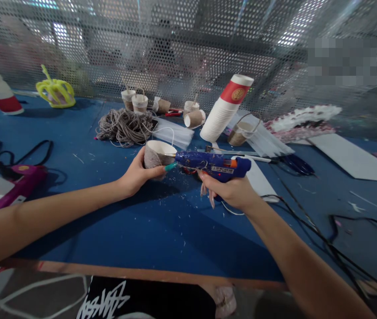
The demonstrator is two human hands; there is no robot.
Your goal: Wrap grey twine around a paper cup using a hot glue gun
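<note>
My left hand [142,173] is closed around a paper cup [153,155] wrapped in grey cord, with its white mouth tipped toward the right. In my right hand [225,188] is a blue hot glue gun [208,164], my fingers curled under its body. The nozzle points left and meets the cup near its rim; whether it touches I cannot tell. A thin white cord [166,130] arcs up behind the cup. Just beyond the cup lies a heap of grey cord [125,127].
A leaning stack of paper cups [221,110] stands behind the glue gun. Several small cord-wrapped cups [140,104] line the back near a perforated metal screen [175,53]. A purple device [15,186] lies left, a yellow basket [55,92] behind it. Black cables [308,226] cross the right side.
</note>
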